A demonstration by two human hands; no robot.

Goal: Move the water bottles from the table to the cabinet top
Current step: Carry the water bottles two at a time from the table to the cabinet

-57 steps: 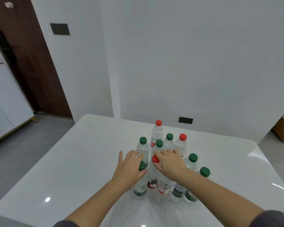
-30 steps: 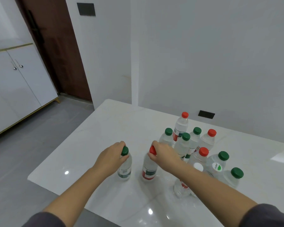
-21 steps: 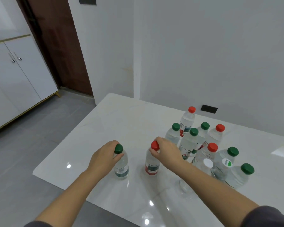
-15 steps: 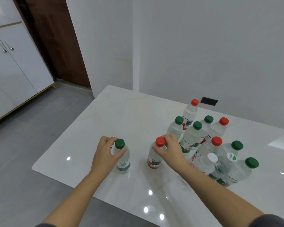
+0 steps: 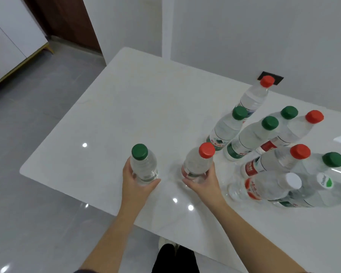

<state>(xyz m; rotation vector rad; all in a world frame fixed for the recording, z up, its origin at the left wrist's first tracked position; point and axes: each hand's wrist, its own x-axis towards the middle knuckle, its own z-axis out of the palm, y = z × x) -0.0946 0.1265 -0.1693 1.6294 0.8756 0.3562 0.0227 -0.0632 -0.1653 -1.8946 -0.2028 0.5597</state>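
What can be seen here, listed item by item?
green-capped bottle: one, clear, near the table's front left corner, in the left hand.
red-capped bottle: one, clear, just right of it, in the right hand.
clustered bottles: ten, clear; five green caps, three red, one white, one white with a green mark; packed together on the table's right.
table: one, glossy white, centre.
cabinet: one, white, upper left.
door: one, dark brown, beside the cabinet.
wall plate: one, black, behind the farthest bottle.
floor: grey tiles, left.
left hand: grips the green-capped bottle's body.
right hand: grips the red-capped bottle low down.
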